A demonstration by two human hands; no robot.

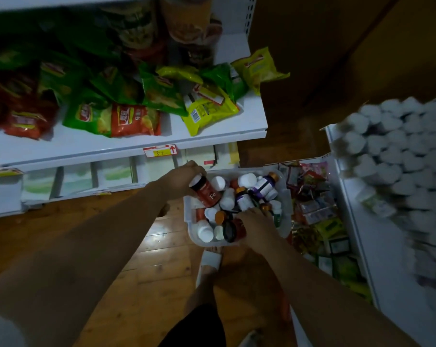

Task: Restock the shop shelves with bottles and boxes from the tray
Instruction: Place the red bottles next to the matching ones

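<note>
A white plastic tray (190, 229) full of several bottles stands on the floor between two shelf units. My left hand (184, 176) grips a red bottle (208, 194) with a white cap and "Fe" on its label, lifted just above the tray's left side. My right hand (255, 221) reaches into the tray's near right part, its fingers curled around a dark red bottle with a black lid (233, 230). White-capped and purple-labelled bottles (262, 186) lie loose in the tray.
A white shelf (126, 144) with snack bags runs along the left, with boxes on the lower shelf (111, 175). At the right stands another unit with white-capped bottles (397, 146) and small packets (314, 204). Wooden floor and my sandalled foot (210, 261) lie below.
</note>
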